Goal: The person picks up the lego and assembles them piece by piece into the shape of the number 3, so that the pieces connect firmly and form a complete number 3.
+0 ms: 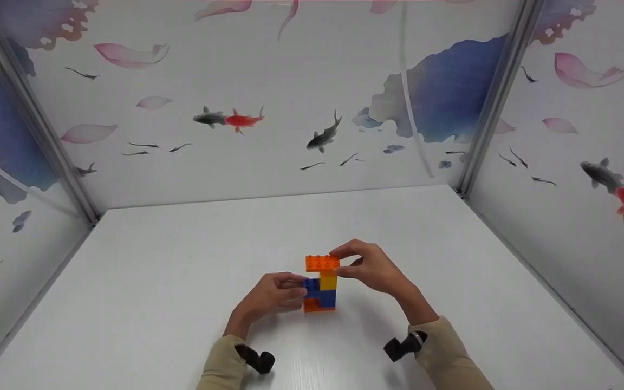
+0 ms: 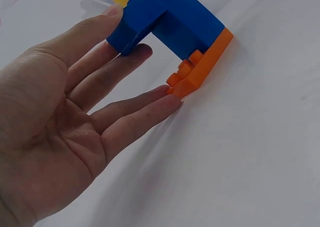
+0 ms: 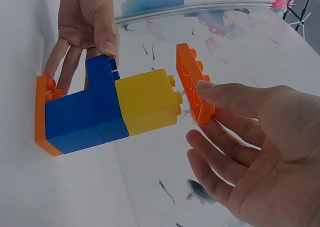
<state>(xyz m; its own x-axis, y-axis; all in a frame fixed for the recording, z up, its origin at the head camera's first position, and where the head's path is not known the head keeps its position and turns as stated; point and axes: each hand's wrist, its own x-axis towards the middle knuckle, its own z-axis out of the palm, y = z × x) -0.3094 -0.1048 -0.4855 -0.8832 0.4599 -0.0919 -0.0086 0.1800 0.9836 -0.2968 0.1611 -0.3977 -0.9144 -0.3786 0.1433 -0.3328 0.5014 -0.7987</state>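
A small tower of toy building bricks stands on the table. Its orange base point(image 2: 204, 72) lies flat, with studs showing at one end. Above that come a blue lower brick point(image 3: 72, 121) and a blue upper brick point(image 3: 104, 102) that juts out toward the left hand. A yellow brick point(image 3: 147, 103) tops the stack, studs up. My left hand point(image 1: 274, 295) pinches the jutting end of the upper blue brick, its lower fingertips at the orange base. Between thumb and fingers, my right hand point(image 1: 374, 269) holds an orange brick point(image 3: 191, 84), a small gap above the yellow studs.
The white table point(image 1: 182, 254) stretches around the tower on every side. White panels point(image 1: 268, 70) printed with fish and petals close it in at the back, left and right. A dark wrist camera point(image 1: 258, 360) sits by each sleeve.
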